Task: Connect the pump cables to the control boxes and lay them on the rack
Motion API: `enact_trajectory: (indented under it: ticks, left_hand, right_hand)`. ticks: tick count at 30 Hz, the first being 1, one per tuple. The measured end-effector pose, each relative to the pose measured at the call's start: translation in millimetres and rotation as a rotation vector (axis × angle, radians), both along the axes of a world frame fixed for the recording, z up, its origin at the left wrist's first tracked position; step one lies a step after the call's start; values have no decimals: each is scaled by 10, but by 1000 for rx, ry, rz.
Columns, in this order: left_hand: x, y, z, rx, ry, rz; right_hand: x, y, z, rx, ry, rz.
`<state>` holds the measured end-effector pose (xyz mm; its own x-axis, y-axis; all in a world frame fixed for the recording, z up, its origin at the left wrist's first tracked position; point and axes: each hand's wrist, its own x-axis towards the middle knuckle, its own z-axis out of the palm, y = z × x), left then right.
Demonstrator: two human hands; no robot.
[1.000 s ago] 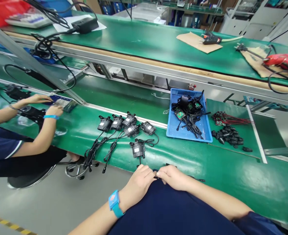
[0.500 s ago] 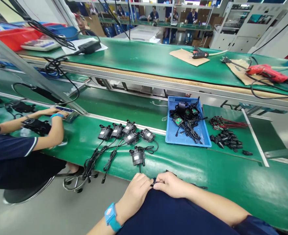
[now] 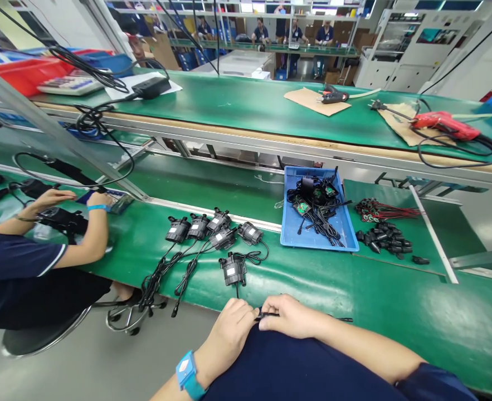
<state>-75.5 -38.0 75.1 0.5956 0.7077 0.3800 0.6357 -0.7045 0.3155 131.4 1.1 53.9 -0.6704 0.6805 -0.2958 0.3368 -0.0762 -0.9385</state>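
Here, at six o'clock, both my hands meet at the near edge of the glossy green workbench mat (image 3: 354,289). My left hand (image 3: 231,326), with a blue wrist strap (image 3: 186,372) behind it, and my right hand (image 3: 290,316) each close thumb and fingertips on a thin black cable (image 3: 267,315), pinching it between them over my dark blue lap. The cable's free end trails toward three o'clock along the mat, so I seem to hold it taut at the edge, where both hands can brace.

Just past my hands, at twelve o'clock, lies one small black pump with a white label (image 3: 231,271), its lead curling beside it. At eleven o'clock a cluster of black labelled pumps (image 3: 206,228) sits in a row, cords hanging off the bench, probably set aside together. At one o'clock a shallow blue plastic tray (image 3: 291,236) holds tangled black leads and small green circuit boards. At two o'clock lie a heap of small black caps (image 3: 385,238) and a bundle of red wires (image 3: 390,211).

At nine o'clock a co-worker's hand (image 3: 51,197) works at the next station.
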Motion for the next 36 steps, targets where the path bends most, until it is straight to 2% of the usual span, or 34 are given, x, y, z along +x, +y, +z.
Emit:
enact_trajectory:
  ticks: [2, 6, 11, 15, 17, 22, 24, 25, 27, 28, 29, 30, 32, 34, 36]
  left_hand:
    - [15, 16, 0, 12, -12, -7]
    - [28, 51, -4, 36, -14, -12]
    - [46, 15, -46, 67, 30, 27]
    - [60, 4, -162, 117, 123, 89]
    - [49, 18, -212, 145, 172, 118]
    - [-16, -40, -233, 237, 137, 185]
    - [-30, -135, -247, 185, 16, 325]
    - [-27, -190, -270, 119, -92, 451]
    - [-2, -285, -353, -75, -382, 709]
    - [18, -309, -408, -193, -531, 772]
    - [38, -311, -467, -318, -659, 767]
    - [56, -292, -524, -437, -758, 707]
    - [78, -204, -604, -629, -882, 529]
    - [86, -108, -621, -715, -1003, 426]
    - [91, -78, -582, -689, -1168, 415]
  right_hand:
    - [8, 5, 4, 15, -37, -33]
    - [25, 39, 11, -123, 53, 117]
    - [-1, 9, -66, 39, 29, -22]
    - [-59, 76, -230, -226, 81, 134]
    - [-116, 155, -278, -324, 100, 161]
    - [-268, 321, -215, -432, 74, 263]
    - [-319, 385, -148, -473, 54, 301]
    - [-353, 425, -109, -532, 59, 295]
    - [-462, 523, -15, -740, 122, 205]
    - [-542, 576, 40, -871, 175, 123]
    - [-639, 626, 101, -999, 237, 29]
    - [-751, 670, 164, -1103, 298, -59]
    - [-1000, 721, 295, -1215, 389, -164]
    - [-1249, 720, 411, -1254, 450, -198]
    - [-1466, 682, 495, -1212, 474, -172]
